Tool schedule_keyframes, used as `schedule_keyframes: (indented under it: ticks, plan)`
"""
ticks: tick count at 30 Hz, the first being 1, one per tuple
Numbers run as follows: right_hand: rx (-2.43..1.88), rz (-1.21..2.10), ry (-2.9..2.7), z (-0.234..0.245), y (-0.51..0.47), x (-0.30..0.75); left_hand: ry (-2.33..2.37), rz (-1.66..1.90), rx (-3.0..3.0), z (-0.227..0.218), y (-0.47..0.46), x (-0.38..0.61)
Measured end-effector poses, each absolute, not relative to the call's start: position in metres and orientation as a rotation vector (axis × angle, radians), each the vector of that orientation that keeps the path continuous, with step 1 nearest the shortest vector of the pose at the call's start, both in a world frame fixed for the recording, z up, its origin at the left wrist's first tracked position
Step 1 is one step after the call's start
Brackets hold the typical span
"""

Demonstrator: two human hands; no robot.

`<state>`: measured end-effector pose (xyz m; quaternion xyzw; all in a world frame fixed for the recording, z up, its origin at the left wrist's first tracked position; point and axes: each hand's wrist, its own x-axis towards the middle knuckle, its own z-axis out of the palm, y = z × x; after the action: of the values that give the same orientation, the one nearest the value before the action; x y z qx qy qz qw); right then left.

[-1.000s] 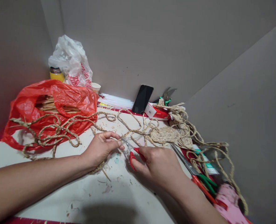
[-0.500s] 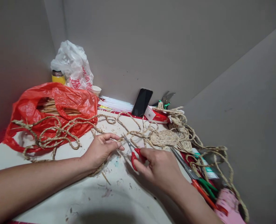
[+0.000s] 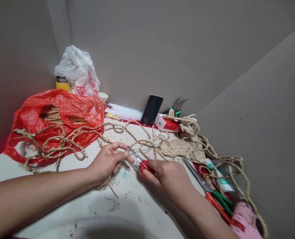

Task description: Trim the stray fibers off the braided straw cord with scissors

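Observation:
My right hand (image 3: pixel 169 174) grips small scissors (image 3: pixel 140 160) by their red handles. The blades look closed, and their tips point up and left to the fingertips of my left hand (image 3: pixel 110 161). My left hand is closed around a braided straw rope (image 3: pixel 105 183), part of which shows below the palm; the spot between thumb and forefinger is hard to make out. Beyond the hands, loops of the same rope lie on the white table (image 3: pixel 135 205). A flat coiled rope piece (image 3: pixel 174 147) lies behind my right hand.
A red plastic bag (image 3: pixel 85 106) holding straw stands at left, with rope heaped over it. A phone (image 3: pixel 151 109) leans at the back. Large shears (image 3: pixel 218 202) and a pink item (image 3: pixel 245 220) lie at right. Grey walls (image 3: pixel 162 49) enclose the table. Fibre scraps dot its surface.
The scissors have gone from open blades to closed ones, and the fingers of my right hand have drawn together. My left hand has barely moved.

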<state>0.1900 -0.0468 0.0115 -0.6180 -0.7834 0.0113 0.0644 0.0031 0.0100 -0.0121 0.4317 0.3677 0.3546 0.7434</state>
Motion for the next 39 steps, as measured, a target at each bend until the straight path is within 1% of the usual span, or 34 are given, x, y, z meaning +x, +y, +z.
schedule_keyframes:
  ticks: [9, 15, 22, 28, 33, 37, 39]
  plan:
    - [-1.836, -0.006, -2.249, 0.011, -0.047, 0.193, 0.778, 0.767, 0.942, -0.012, 0.011, 0.003]
    - [-1.880, -0.056, -2.332, 0.008, -0.045, 0.190, 0.776, 0.748, 0.961, -0.013, 0.010, 0.003]
    - [-1.760, -0.080, -2.250, 0.006, -0.042, 0.196, 0.775, 0.756, 0.961, -0.014, 0.009, 0.002]
    - [-1.928, -0.065, -2.274, 0.010, -0.045, 0.188, 0.775, 0.763, 0.964, -0.014, 0.010, 0.003]
    - [-1.947, -0.111, -2.294, 0.004, -0.045, 0.190, 0.793, 0.762, 0.949, -0.014, 0.010, 0.003]
    - [-1.811, -0.033, -2.184, -0.001, -0.043, 0.196, 0.796, 0.758, 0.949, -0.013, 0.010, 0.003]
    - [-1.721, 0.116, -2.002, 0.000, -0.041, 0.196, 0.783, 0.753, 0.956, -0.012, 0.010, 0.003]
